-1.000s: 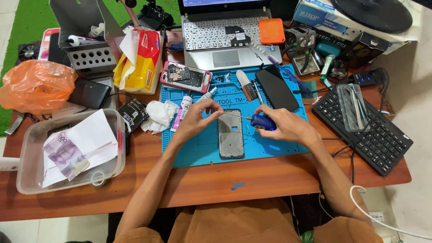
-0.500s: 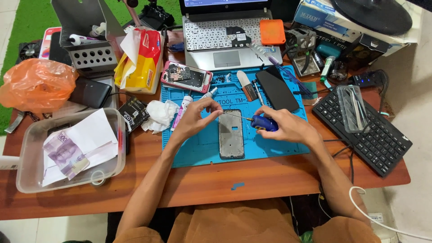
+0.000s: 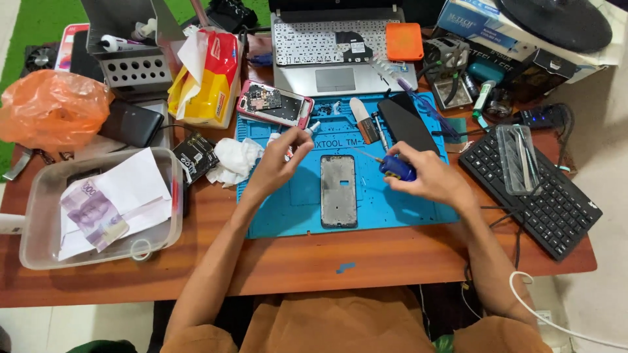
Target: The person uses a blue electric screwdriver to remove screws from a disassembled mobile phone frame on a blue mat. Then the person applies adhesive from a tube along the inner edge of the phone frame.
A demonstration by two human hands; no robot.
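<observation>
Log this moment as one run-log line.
left hand: holds small white tube | right hand: grips blue-handled screwdriver | phone frame: flat on blue mat, between hands, untouched

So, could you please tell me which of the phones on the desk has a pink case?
The opened phone at the blue mat's upper left corner, insides exposed. The phone frame between the hands is bare grey, and the dark phone near the laptop is black.

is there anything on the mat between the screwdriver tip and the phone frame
Nothing visible. The right hand holds the blue-handled screwdriver, its tip pointing toward the phone frame on the blue mat; only bare mat lies between. The left hand holds a small white tube off to the other side.
</observation>
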